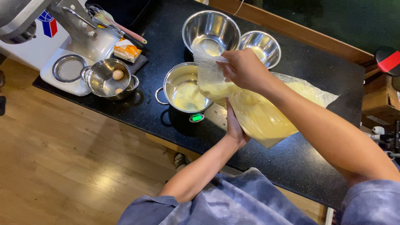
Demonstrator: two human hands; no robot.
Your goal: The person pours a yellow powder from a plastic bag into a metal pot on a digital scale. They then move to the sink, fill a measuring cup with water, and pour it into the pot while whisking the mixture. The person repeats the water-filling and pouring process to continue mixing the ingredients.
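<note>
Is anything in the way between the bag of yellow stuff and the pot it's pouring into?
Nothing visible is. The right hand holds the plastic bag by its top, the left hand props it from below, and its mouth hangs right over the open pot, which has no lid.

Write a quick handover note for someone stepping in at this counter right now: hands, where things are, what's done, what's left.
Right hand grips the top of the clear plastic bag of pale yellow batter, tilted toward the handled steel pot on the small scale. Left hand supports the bag from below. Done: some batter lies in the pot. Left: most remains in the bag. Two empty-looking steel bowls stand behind.
</note>
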